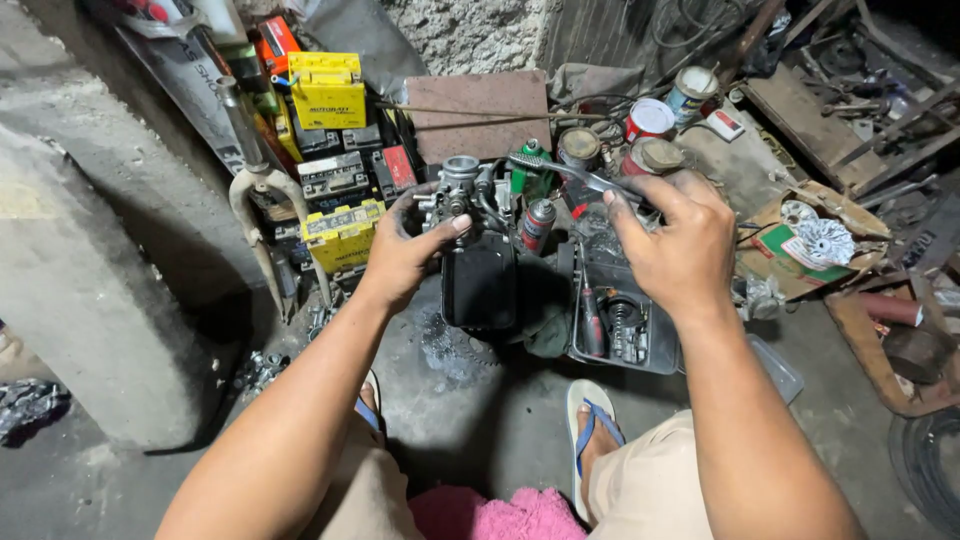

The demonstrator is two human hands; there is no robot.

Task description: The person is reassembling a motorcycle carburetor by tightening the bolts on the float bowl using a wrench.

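Grey concrete (pixel 480 420) lies under everything you have spread out, with a thick concrete post (pixel 90 300) rising at your left and a rough wall behind the clutter. Against that wall leans a stack of old batteries (pixel 335 180), yellow, black and red, piled on edge, it seems, to stay clear of your working spot. A rusty metal plate (pixel 478 110) stands propped beside them.

Directly ahead of your knees sits a dark plastic tray (pixel 660 355) holding a coil spring, a red-handled tool and small oily parts, close enough that either hand can dip into it. Next to it stands a black rectangular tub (pixel 478 285); what is inside it I cannot tell, as it reads only as a dark surface. Behind them several round tins (pixel 650 118) stand upright, some lidded, along with a small spray can (pixel 537 225). To your right an open cardboard box (pixel 800 255) carries a silvery finned wheel.

Your left hand (pixel 405 250) is clenched around the carburetor (pixel 462 190), thumb pressed across its body, holding it up over the black tub so that anything dropping from it would likely land there. Your right hand (pixel 675 235) grips a slim brush (pixel 560 170) by its handle, fingers curled tight, bristle end angled toward the carburetor's top and just beside it. Whether the bristles touch the metal is too fine to judge.
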